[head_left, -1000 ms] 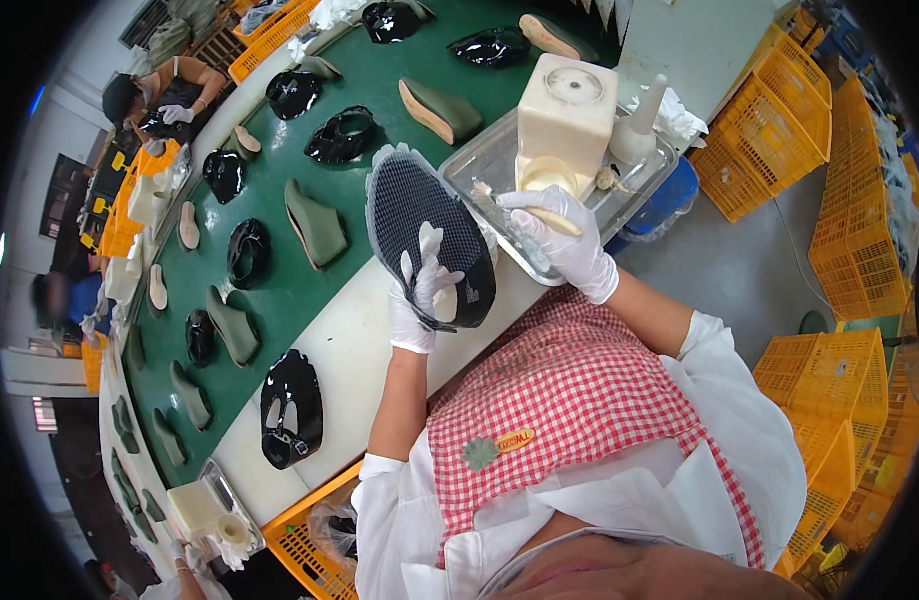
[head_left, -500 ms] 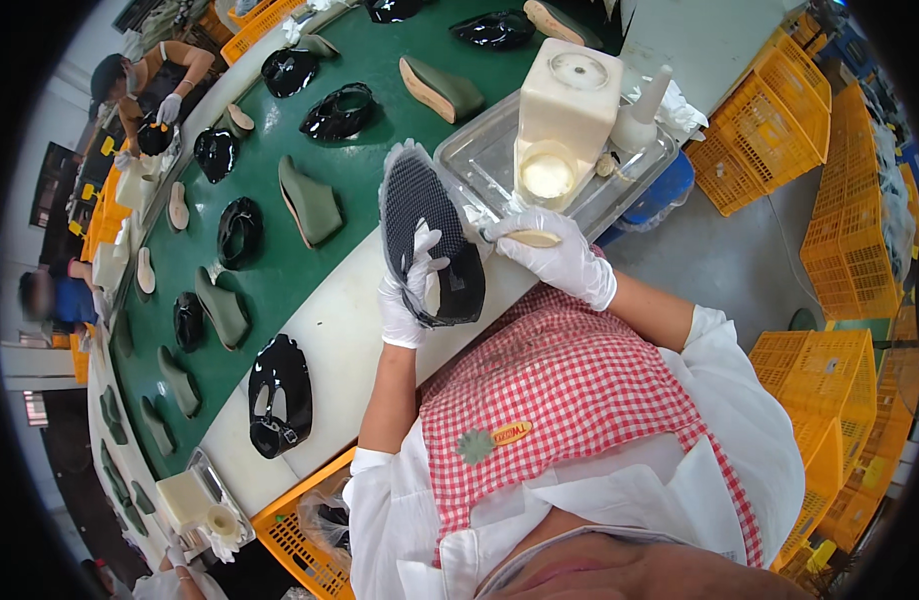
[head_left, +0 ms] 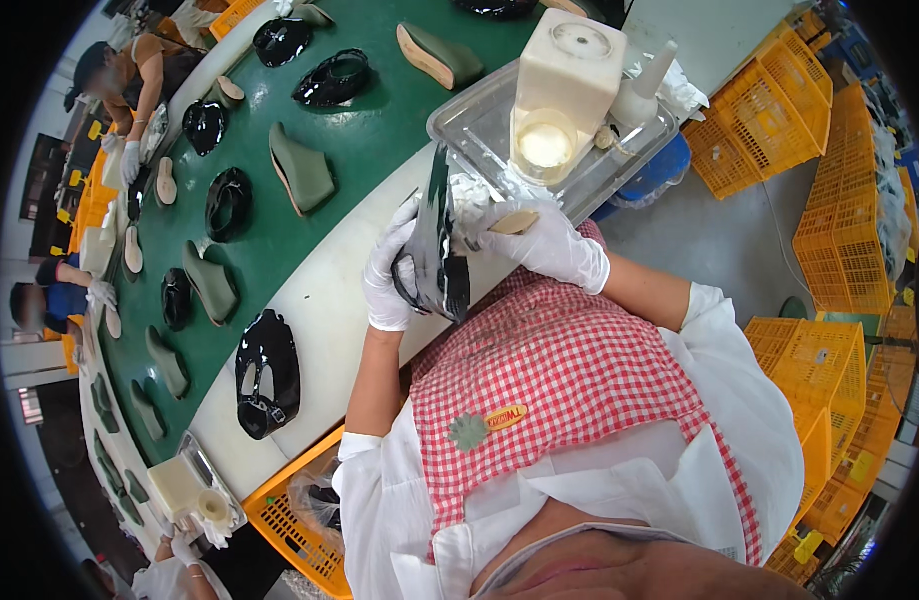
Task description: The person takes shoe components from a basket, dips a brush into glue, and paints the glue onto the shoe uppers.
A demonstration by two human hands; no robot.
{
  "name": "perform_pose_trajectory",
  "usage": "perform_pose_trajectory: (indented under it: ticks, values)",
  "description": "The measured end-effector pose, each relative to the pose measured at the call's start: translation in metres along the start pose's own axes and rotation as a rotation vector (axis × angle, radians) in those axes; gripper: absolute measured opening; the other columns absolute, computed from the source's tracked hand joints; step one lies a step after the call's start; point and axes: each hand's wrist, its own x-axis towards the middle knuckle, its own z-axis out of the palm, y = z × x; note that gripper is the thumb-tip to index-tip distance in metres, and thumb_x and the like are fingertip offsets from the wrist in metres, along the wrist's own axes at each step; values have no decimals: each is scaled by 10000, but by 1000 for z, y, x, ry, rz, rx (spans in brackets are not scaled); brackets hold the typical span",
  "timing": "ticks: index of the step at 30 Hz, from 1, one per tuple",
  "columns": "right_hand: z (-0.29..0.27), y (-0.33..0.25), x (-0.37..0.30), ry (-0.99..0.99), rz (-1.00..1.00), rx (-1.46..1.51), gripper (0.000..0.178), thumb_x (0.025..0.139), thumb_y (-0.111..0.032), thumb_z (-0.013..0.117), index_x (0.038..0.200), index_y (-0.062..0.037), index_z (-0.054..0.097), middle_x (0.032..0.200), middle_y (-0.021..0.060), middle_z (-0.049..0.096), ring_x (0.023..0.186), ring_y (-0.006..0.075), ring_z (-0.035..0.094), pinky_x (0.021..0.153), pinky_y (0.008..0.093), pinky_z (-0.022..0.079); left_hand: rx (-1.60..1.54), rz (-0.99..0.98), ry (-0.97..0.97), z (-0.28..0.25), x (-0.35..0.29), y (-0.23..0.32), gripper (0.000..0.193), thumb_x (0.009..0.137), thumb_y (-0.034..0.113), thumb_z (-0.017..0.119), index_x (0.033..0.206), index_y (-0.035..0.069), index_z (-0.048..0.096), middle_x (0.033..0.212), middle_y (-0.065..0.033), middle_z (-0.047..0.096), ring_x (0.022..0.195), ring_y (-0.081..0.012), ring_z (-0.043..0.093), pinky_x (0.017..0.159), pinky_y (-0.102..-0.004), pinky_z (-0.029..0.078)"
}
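Note:
My left hand (head_left: pixel 387 278), in a white glove, grips a black shoe upper (head_left: pixel 441 245) by its side and heel end. The upper is turned almost edge-on, toe end up. Close on its right, my gloved right hand (head_left: pixel 561 248) is closed round a brush with a pale wooden handle (head_left: pixel 514 221). The brush tip is at the upper's right side; whether it touches cannot be made out. Beyond my right hand stands a white plastic container (head_left: pixel 569 70) with white liquid in its open spout (head_left: pixel 544 147), inside a clear tray (head_left: pixel 469 128).
A white squeeze bottle (head_left: pixel 641 98) stands in the tray. A glossy black shoe (head_left: pixel 267 345) lies on the white table edge. Black uppers and green wedge soles (head_left: pixel 301 168) lie on the green belt (head_left: pixel 269 260). Yellow crates (head_left: pixel 759 140) stand right. Co-workers (head_left: pixel 129 85) work across the belt.
My left hand has turned the shoe upper from showing its broad grey-black bottom to almost edge-on. My right hand stays beside it with the brush. The view has shifted slightly.

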Motion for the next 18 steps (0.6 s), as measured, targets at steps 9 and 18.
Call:
perform_pose_trajectory:
  ticks: [9,18]
  values:
    - [-3,-19,-10,-301,282,421,165,880,-124,691,948,26,696,909,98,704,749,158,680,699,261,532,92,110,48,-15,1,-7,327,951,152,572,1259,44,593,1424,-200,488,1271,-319,522,1050,-397,428]
    - [4,-15,-6,-242,250,543,228,858,-187,705,934,28,711,813,89,714,680,141,675,658,272,534,87,72,104,-22,-7,-19,318,954,137,554,1263,72,592,1389,-206,523,1263,-334,530,1058,-416,416]
